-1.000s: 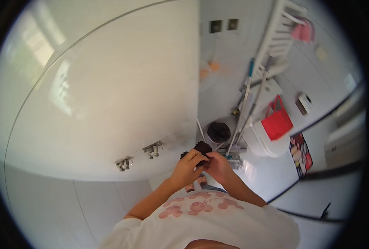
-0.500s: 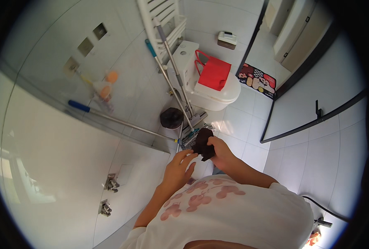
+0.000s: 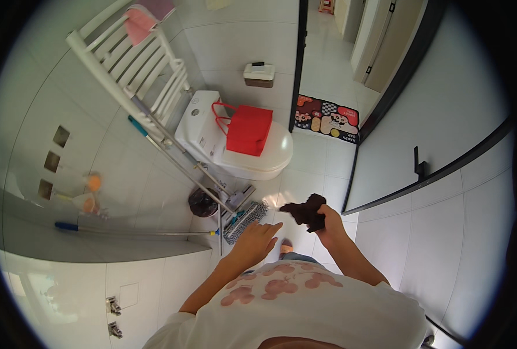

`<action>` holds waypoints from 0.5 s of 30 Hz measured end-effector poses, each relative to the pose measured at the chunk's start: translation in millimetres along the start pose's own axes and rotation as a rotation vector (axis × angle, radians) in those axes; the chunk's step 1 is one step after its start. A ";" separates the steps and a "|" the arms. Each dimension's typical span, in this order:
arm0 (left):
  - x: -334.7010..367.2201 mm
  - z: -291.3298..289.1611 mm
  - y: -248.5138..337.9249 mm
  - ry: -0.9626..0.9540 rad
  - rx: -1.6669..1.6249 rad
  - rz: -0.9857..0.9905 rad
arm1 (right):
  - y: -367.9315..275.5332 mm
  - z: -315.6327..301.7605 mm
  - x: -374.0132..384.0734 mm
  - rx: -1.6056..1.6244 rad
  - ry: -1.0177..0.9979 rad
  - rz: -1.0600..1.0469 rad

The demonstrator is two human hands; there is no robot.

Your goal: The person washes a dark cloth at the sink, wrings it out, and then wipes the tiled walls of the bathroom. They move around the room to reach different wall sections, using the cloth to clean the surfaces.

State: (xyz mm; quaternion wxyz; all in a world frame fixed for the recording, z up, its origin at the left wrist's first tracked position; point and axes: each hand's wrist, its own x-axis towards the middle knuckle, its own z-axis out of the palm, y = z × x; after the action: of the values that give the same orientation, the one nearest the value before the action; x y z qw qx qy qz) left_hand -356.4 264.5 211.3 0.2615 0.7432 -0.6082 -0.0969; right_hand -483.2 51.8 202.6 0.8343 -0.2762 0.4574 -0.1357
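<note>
A crumpled dark brown cloth [image 3: 306,213] hangs from my right hand [image 3: 330,227], whose thumb and fingers are closed on its right side. One end of the cloth sticks out to the left, in front of my body. My left hand [image 3: 253,241] is apart from the cloth, fingers stretched forward, with nothing in it. Below and beyond that hand, on the floor, lies the grey-and-white mop head [image 3: 244,222]. Whether the cloth is a rag or a garment cannot be made out.
A white toilet [image 3: 279,148] carries a red tote bag [image 3: 249,129] on its lid. Mops lean on the white towel rack [image 3: 148,75], near a black-lined bin [image 3: 203,202]. A glass door [image 3: 427,122] stands open at right, a patterned mat [image 3: 328,119] at the doorway.
My view has swung toward the right. My right hand has carried the cloth rightward, away from my left hand, which was close against it before and is now separate.
</note>
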 end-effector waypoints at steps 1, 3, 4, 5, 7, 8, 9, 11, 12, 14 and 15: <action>17.0 6.4 -0.8 -0.041 0.007 -0.016 | -15.4 -12.9 5.6 0.037 -0.040 -0.048; 50.5 17.4 -5.1 -0.101 0.030 -0.030 | -45.6 -34.1 17.1 0.088 -0.030 -0.122; 64.1 21.7 -8.2 -0.124 0.004 -0.040 | -56.9 -44.4 19.9 0.102 -0.033 -0.156; 76.2 25.3 -12.4 -0.130 -0.012 -0.034 | -67.5 -54.6 23.1 0.131 -0.040 -0.199; 100.0 33.6 -21.0 -0.144 0.031 -0.017 | -84.0 -69.8 31.5 0.149 0.002 -0.210; 111.0 37.6 -26.2 -0.189 0.041 -0.017 | -90.0 -75.2 36.8 0.169 0.038 -0.220; 122.2 41.1 -31.9 -0.243 0.056 -0.020 | -96.5 -80.4 42.2 0.191 0.042 -0.201; 141.3 47.7 -42.1 -0.302 0.135 -0.001 | -108.6 -87.9 53.2 0.234 0.056 -0.163; 151.9 51.2 -47.7 -0.328 0.135 0.005 | -114.9 -90.7 59.7 0.248 0.056 -0.157; 178.8 56.7 -61.6 -0.400 0.156 0.017 | -129.9 -93.2 74.4 0.283 0.053 -0.153; 193.7 59.3 -68.4 -0.380 0.099 0.017 | -139.1 -92.5 84.7 0.298 0.092 -0.128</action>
State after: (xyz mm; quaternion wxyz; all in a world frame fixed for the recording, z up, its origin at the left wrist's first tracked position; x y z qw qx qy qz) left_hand -278.7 72.0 160.3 0.1059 0.7183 -0.6570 -0.2030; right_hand -510.9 -132.7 186.0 0.8339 -0.1716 0.4512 -0.2674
